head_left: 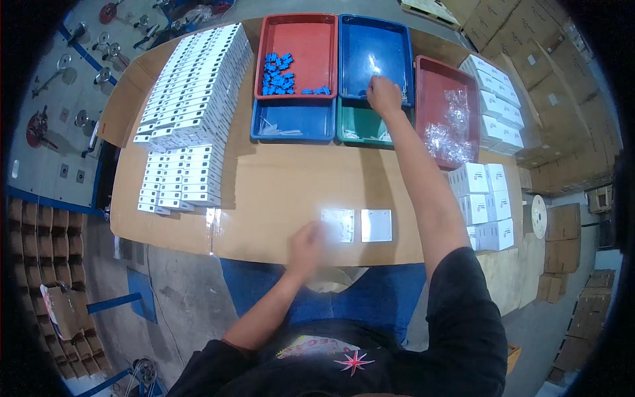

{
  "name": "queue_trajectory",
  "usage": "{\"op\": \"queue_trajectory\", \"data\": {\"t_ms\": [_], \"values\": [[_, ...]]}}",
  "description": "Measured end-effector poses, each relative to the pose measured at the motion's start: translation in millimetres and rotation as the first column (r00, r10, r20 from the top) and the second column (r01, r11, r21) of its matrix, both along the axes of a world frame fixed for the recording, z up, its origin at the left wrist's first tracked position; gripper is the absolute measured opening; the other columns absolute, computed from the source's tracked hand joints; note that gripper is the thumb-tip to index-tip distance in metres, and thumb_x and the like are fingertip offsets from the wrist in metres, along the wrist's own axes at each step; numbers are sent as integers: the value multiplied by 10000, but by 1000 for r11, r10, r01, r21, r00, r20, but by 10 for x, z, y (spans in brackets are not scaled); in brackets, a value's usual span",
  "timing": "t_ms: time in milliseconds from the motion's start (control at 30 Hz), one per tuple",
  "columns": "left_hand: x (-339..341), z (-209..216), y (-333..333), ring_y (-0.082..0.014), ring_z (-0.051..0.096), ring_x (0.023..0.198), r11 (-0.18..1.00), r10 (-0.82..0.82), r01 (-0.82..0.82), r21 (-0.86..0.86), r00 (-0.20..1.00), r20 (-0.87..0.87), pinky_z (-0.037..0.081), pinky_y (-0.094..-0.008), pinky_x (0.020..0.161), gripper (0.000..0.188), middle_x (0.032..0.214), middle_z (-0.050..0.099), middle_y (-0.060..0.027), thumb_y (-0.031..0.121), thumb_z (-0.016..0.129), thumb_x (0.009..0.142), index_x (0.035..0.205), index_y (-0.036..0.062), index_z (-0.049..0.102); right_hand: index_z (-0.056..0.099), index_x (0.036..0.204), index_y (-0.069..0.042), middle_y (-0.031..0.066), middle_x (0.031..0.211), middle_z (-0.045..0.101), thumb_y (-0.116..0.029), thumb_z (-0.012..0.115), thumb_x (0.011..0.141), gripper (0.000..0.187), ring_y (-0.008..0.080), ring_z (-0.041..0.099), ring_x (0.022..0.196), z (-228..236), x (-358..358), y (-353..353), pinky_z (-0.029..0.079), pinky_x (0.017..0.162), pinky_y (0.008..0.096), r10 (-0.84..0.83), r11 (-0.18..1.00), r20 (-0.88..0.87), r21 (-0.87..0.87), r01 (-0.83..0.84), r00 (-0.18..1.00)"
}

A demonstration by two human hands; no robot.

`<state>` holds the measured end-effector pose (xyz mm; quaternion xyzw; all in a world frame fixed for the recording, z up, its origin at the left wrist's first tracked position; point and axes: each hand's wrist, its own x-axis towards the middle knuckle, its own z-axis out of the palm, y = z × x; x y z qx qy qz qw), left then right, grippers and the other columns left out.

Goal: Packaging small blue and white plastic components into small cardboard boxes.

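My right hand (pixel 385 96) reaches into the near part of the far blue tray (pixel 361 46). Its fingers look pressed together, and whatever is between them is hidden; small pale pieces lie beside it in that tray. Smeared by motion, my left hand (pixel 305 249) is over the front of the cardboard-covered table (pixel 278 192), at the left edge of a white square plate (pixel 338 225). Whether it grips that plate I cannot tell. A second white square plate (pixel 376 225) lies flat just to the right.
A red tray (pixel 301 40) holds small blue parts (pixel 278 76). A near blue tray (pixel 304 112) and a green tray (pixel 354 114) hold white pieces; another red tray (pixel 430 83) holds clear plastic bags (pixel 450 135). White boxes stand in stacks left (pixel 188 99) and right (pixel 473 198).
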<state>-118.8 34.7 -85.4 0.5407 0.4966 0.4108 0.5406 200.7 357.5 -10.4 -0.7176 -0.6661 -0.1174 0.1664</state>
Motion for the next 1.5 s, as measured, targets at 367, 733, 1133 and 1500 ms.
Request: {"op": "queue_trajectory", "data": {"t_ms": [367,733,1133,1500], "values": [[73,237,113,-46,548,665,997,79,-79,17,997,-12,466,-228,605,205,753,636,26,184,618,1041,1058,11,726,690,1014,-12,64,807,688,-157,748,908,189,121,600,673,15,-1019,-2319,485,634,274,169,965,-897,66,-255,409],[22,145,66,-84,657,893,999,36,-34,-15,985,168,535,-259,793,268,999,734,-41,208,656,1028,1178,-8,706,713,924,-9,15,790,685,-114,799,862,149,65,541,641,195,-1263,-3118,439,581,239,-46,890,-938,-195,-413,344],[-5,211,59,-72,641,841,998,25,-34,46,983,183,519,-243,731,258,965,732,-22,219,669,1021,1183,26,725,741,936,-41,48,824,611,-188,823,838,195,149,533,687,261,-1459,-3221,439,643,302,126,889,-845,-136,-437,519],[-13,146,103,-37,545,735,999,42,-46,12,979,200,448,-209,622,306,932,692,12,247,580,1072,1236,20,701,729,1023,-24,94,856,685,-203,725,937,199,167,574,690,169,-1411,-3227,470,653,310,106,907,-880,-105,-408,463]]}}
